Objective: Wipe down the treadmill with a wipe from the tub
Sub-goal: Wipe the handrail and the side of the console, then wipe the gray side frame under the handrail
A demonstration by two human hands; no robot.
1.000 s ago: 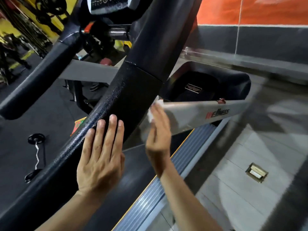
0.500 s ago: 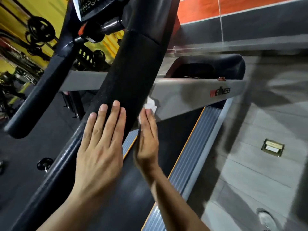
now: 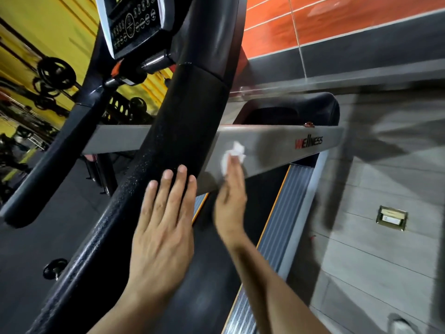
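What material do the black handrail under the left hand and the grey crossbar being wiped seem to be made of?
Black handrail: probably foam or rubber padding, matte, with a fine speckled grain. Grey crossbar: likely painted metal or hard plastic, smooth with a dull sheen and a printed logo. White wipe: thin, crumpled paper or nonwoven cloth.

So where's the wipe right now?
The white wipe sits mid-frame under the right hand's fingertips, pressed against the grey crossbar, left of its red logo and beside the black handrail.
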